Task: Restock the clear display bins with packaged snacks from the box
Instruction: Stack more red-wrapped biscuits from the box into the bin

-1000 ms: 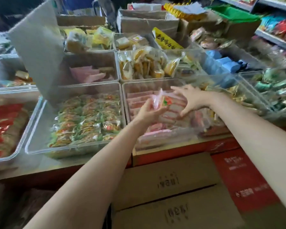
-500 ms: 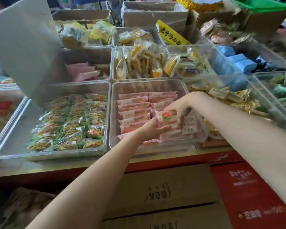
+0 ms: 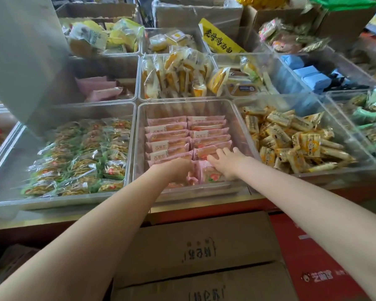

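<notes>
Pink snack packets in rows inside middle clear bin; left hand curled on near packet, right hand flat, fingers spread on neighbouring packets.

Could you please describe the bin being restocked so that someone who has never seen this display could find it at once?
Start at the front row of clear bins above the brown cardboard box. The restocked bin is the middle one, where the left hand and right hand both reach in. Only it holds pink snack packs in two neat columns, unlike the green-wrapped packs on its left and the loose yellow packs on its right.
</notes>
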{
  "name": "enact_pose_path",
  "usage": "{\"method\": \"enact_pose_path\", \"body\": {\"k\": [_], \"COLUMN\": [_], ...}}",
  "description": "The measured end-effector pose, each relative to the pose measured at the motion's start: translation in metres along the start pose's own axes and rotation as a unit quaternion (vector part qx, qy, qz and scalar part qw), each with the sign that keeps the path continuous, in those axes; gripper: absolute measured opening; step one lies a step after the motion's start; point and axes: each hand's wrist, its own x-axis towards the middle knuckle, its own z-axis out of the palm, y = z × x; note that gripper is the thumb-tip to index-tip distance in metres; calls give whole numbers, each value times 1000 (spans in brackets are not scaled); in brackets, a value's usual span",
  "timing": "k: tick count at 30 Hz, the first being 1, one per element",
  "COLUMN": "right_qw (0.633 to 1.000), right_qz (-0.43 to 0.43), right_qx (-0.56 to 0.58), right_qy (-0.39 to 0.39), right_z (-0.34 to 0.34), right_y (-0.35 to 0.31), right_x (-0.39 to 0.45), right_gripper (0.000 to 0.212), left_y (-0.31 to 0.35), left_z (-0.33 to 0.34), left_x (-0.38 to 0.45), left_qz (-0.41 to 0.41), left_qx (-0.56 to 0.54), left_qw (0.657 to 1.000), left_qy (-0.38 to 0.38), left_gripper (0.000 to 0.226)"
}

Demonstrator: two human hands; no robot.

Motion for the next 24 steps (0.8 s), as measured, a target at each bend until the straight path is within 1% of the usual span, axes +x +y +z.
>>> {"method": "enact_pose_path", "body": {"k": [1, 2, 3, 4, 6, 7, 8, 9, 11, 13, 15, 17, 18, 19, 21, 23, 24], "right_qw": [997, 983, 963, 949, 955, 962, 970, 979, 990, 989, 985, 981, 980, 984, 994, 995, 993], "right_qz": [-3, -7, -15, -24, -40, -40, -37, -33, -27, -39, -43, -36, -40, -44, -60, -60, -66], "right_qx": [65, 146, 219, 259, 257, 242, 220, 189, 131, 136, 159, 180, 178, 153, 78, 81, 101], "right_qy": [-53, -112, -158, -176, -144, -118, -95, -76, -50, -47, -54, -66, -74, -78, -57, -13, -9], "right_z": [-6, -14, -22, -29, -34, -33, -31, -29, -28, -28, -26, -24, -22, -19, -12, -6, -4], "right_y": [5, 12, 19, 25, 27, 24, 20, 16, 9, 8, 10, 11, 9, 6, -2, -10, -11], "right_x": [-1, -3, -4, -8, -13, -15, -14, -14, -13, -15, -17, -17, -16, -14, -5, 5, 8], "right_gripper": [69, 75, 79, 81, 78, 76, 74, 73, 71, 68, 65, 61, 60, 60, 59, 67, 73], "left_y": [0, 1, 3, 6, 9, 10, 10, 11, 13, 17, 23, 25, 25, 26, 27, 29, 29], "left_z": [1, 0, -3, -8, -19, -21, -20, -19, -15, -13, -16, -22, -26, -29, -32, -32, -32], "left_x": [-1, -2, -4, -7, -6, -2, 3, 8, 19, 30, 35, 37, 38, 38, 37, 36, 36], "left_qz": [-2, -7, -17, -30, -62, -80, -96, -105, -106, -107, -98, -88, -80, -73, -62, -64, -68], "left_qx": [-11, -45, -104, -185, -331, -354, -346, -303, -168, -65, -4, 17, 12, 4, -8, -1, -1], "left_qw": [1000, 999, 994, 982, 941, 932, 933, 944, 972, 983, 986, 985, 985, 984, 986, 988, 989], "left_qy": [10, 17, 16, 5, -13, 5, 40, 77, 124, 134, 135, 148, 155, 160, 155, 141, 135], "left_gripper": [27, 28, 31, 33, 36, 38, 38, 34, 23, 17, 14, 13, 13, 13, 12, 13, 15]}}
